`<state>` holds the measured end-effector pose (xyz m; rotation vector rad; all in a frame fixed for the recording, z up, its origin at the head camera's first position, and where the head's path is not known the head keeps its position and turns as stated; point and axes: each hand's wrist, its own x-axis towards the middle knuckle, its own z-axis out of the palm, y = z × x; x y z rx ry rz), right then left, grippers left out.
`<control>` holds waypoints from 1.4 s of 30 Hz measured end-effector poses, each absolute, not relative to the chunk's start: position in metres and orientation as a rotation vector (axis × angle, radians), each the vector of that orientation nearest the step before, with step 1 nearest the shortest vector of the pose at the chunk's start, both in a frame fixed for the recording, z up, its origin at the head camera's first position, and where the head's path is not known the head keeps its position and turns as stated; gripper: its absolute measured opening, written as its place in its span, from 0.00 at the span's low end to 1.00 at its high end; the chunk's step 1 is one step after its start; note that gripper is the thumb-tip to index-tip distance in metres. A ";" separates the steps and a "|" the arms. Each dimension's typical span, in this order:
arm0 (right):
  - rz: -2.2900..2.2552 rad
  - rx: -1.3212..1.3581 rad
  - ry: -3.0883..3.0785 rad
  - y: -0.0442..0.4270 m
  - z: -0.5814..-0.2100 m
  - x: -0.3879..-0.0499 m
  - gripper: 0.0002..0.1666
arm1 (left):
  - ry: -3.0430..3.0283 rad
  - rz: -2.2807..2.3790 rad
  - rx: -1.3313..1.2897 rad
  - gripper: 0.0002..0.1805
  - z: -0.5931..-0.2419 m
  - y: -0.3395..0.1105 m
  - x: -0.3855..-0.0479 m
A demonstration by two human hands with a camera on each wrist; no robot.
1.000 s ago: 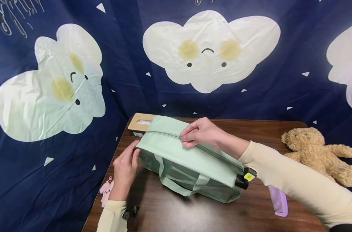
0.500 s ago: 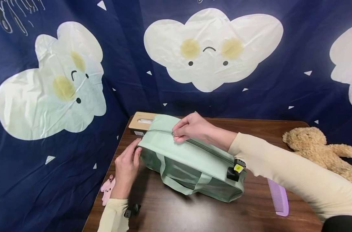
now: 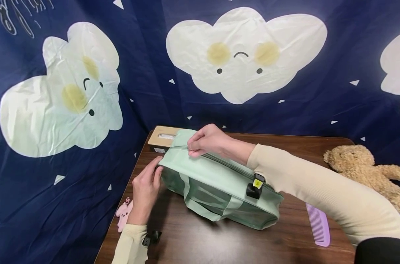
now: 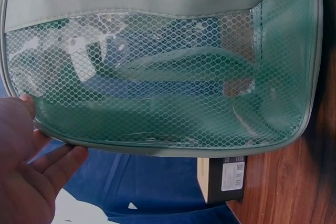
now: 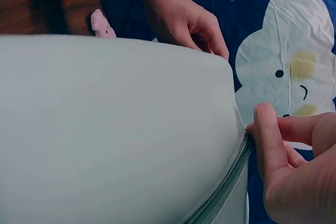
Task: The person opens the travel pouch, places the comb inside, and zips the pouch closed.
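Note:
A mint-green bag (image 3: 180, 161) with see-through mesh sides stands on the brown table, its zipper (image 3: 224, 162) running along the top. With thumb and fingertips, my right hand (image 3: 208, 141) pinches the zipper pull near the bag's left end; the pull itself is mostly hidden. My left hand (image 3: 146, 189) grips the bag's near left corner. In the left wrist view, its thumb lies over the mesh side (image 4: 157, 72) and the other fingers against the bag's edge. A strap handle (image 3: 200, 211) hangs down the near side. Blurry contents show faintly through the mesh.
A wood-topped tissue box (image 3: 157, 137) stands behind the bag's left end. Beside my left wrist lies a small pink plush charm (image 3: 123, 216). To the right are a purple comb (image 3: 318, 225) and a teddy bear (image 3: 361, 168). A blue cloud-print cloth (image 3: 144, 73) hangs behind the table.
My right hand has slid leftward along the bag's top with the zipper pull, toward the left end. The left hand keeps its grip on the corner.

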<state>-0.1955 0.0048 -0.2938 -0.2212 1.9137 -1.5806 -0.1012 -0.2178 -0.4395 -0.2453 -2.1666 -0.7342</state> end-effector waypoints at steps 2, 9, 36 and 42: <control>-1.582 -0.219 1.914 0.000 -0.294 -0.197 0.13 | -2.170 -0.739 -0.246 0.20 -0.440 -0.217 -0.101; -1.593 -0.203 1.923 -0.016 -0.294 -0.200 0.13 | -2.184 -0.747 -0.248 0.19 -0.439 -0.217 -0.100; -1.535 -0.192 2.011 -0.033 -0.304 -0.202 0.10 | -2.152 -0.732 -0.238 0.20 -0.440 -0.218 -0.100; -1.587 -0.227 2.010 -0.009 -0.293 -0.202 0.13 | -2.158 -0.732 -0.220 0.20 -0.441 -0.221 -0.097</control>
